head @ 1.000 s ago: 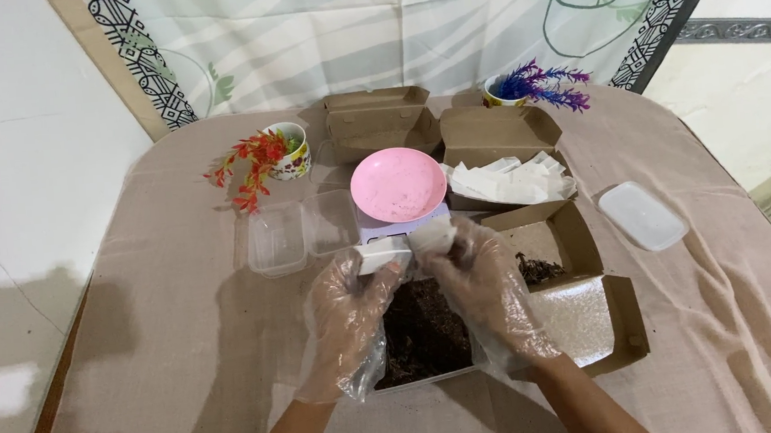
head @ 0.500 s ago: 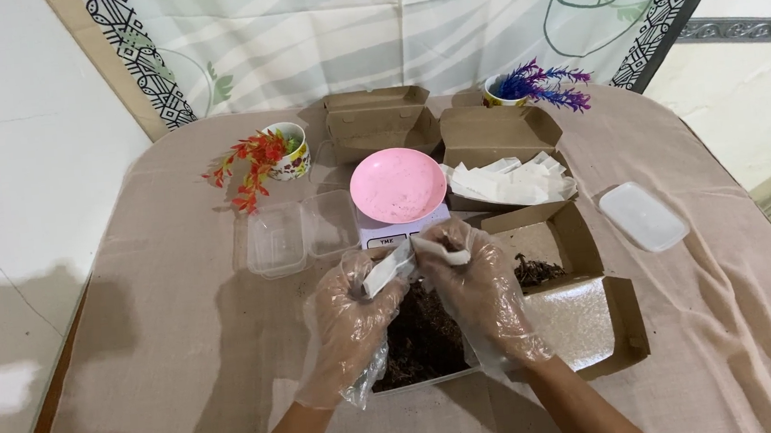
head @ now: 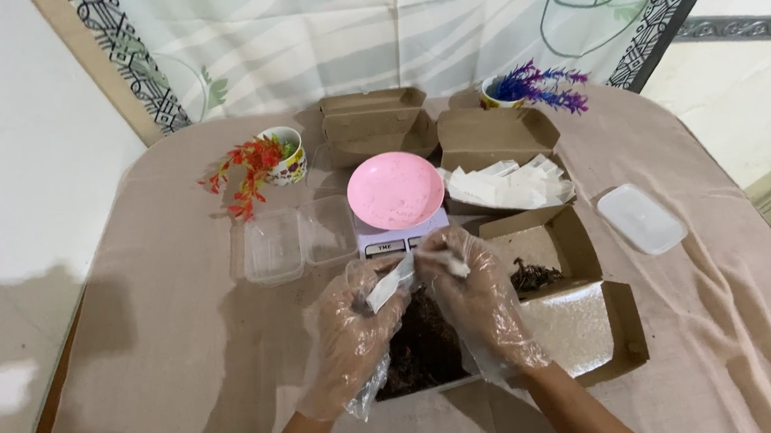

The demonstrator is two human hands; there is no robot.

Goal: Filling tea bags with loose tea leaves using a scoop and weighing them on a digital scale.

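Both my hands wear clear plastic gloves and meet above an open brown cardboard box (head: 596, 324) with dark dried leaves (head: 423, 346) in it. My left hand (head: 353, 333) pinches a small white paper sachet (head: 389, 285), tilted up to the right. My right hand (head: 474, 296) grips the sachet's upper end next to the left fingers. Just behind my hands a pink dish (head: 395, 190) sits on a small kitchen scale (head: 386, 242).
A box of white sachets (head: 511, 184) and a closed brown box (head: 376, 124) stand at the back. An open clear plastic container (head: 270, 246) lies at left, a lidded one (head: 640, 217) at right. Two cups with fake plants (head: 257, 162) (head: 536, 85) stand behind.
The sachet has turned from lying flat between my hands to tilted, and my fingers have drawn closer together on it. My hands stayed above the box.
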